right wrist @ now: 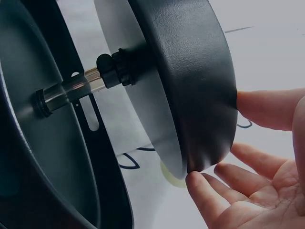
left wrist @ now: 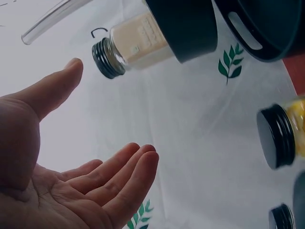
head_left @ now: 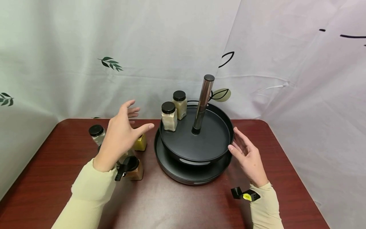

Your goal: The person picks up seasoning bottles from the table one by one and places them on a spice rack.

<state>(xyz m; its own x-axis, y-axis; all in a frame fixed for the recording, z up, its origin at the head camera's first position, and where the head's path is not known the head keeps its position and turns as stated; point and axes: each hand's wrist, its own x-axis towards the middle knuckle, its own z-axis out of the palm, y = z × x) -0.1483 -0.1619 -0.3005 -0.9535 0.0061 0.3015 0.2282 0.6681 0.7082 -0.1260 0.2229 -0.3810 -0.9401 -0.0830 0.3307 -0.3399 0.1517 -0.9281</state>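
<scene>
My left hand (head_left: 118, 136) hangs above several spice jars on the table, thumb and fingers spread apart, with nothing held. Below it are a yellow-filled jar (head_left: 140, 143), a brown-filled jar (head_left: 135, 173) and a jar with a black lid (head_left: 96, 131); the forearm partly hides others. At the right, my right hand (head_left: 250, 159) touches the outer side of the upper black tray (head_left: 211, 144) of a two-tier turntable rack. Two jars of pale spice, a front jar (head_left: 169, 119) and a rear jar (head_left: 180, 105), stand upright on that tray's left side.
The lower tray (head_left: 188, 178) sits on the reddish-brown table (head_left: 177, 206). A tall shiny post (head_left: 203, 101) rises from the middle of the upper tray. Behind hangs a white curtain (head_left: 148, 41) with leaf prints.
</scene>
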